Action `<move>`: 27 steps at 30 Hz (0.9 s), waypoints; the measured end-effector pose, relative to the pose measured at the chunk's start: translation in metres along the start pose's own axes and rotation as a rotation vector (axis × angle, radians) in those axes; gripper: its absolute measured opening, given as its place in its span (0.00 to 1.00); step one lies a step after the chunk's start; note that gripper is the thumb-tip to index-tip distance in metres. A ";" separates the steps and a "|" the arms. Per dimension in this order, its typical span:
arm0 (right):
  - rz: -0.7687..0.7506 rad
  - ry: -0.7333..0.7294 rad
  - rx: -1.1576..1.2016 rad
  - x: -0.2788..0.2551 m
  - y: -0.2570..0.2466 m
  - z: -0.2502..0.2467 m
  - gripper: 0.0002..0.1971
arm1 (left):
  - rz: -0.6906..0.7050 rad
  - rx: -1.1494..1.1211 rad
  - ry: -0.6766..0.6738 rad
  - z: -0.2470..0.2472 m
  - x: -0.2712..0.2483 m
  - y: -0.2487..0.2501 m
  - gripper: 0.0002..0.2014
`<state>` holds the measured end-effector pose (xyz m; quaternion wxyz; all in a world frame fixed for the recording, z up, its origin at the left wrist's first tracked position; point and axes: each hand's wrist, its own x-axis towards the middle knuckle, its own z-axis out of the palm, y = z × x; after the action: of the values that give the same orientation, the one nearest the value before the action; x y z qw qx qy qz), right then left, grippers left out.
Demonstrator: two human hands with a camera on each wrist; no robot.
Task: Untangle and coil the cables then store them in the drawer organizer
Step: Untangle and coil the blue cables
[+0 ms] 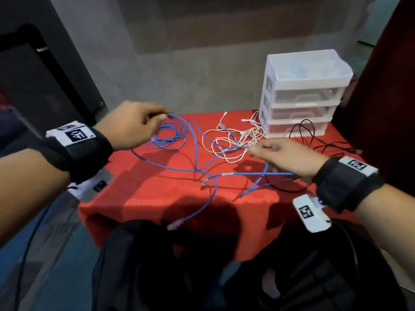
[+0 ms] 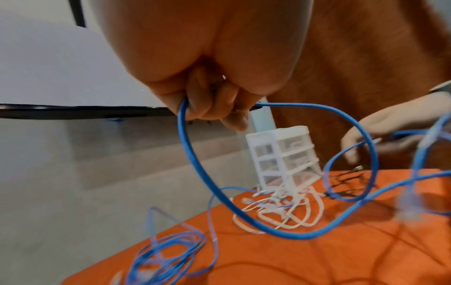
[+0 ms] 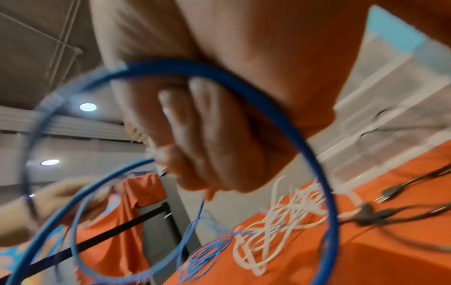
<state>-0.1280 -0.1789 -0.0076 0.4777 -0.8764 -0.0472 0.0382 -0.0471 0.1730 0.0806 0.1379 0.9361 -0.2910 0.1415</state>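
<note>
A thick blue cable (image 1: 195, 153) sprawls in loose loops over the red table (image 1: 157, 198). My left hand (image 1: 157, 116) pinches one stretch of it above the table's back left; in the left wrist view the fingers (image 2: 214, 108) curl round the cable (image 2: 192, 164). My right hand (image 1: 260, 151) grips another stretch at the right, and its curled fingers (image 3: 195, 135) hold the cable (image 3: 305, 135), which loops around the hand. A thin blue coil (image 1: 168, 135), a white tangle (image 1: 235, 140) and a black cable (image 1: 314, 142) lie on the cloth. The white drawer organizer (image 1: 303, 93) stands at the back right, drawers closed.
One plug end of the blue cable (image 1: 175, 225) hangs over the table's front edge. A dark bag (image 1: 157, 265) sits on the floor in front. A grey wall stands behind the table, with a dark panel (image 1: 33, 86) to the left.
</note>
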 end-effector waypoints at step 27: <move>-0.288 -0.025 0.050 -0.007 -0.088 0.038 0.30 | -0.062 -0.378 -0.128 -0.007 0.000 0.057 0.08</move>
<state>-0.1436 -0.1008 0.0458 0.4991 -0.8480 -0.1775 -0.0185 -0.0818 0.1302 0.0971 0.2967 0.9092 -0.2914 0.0201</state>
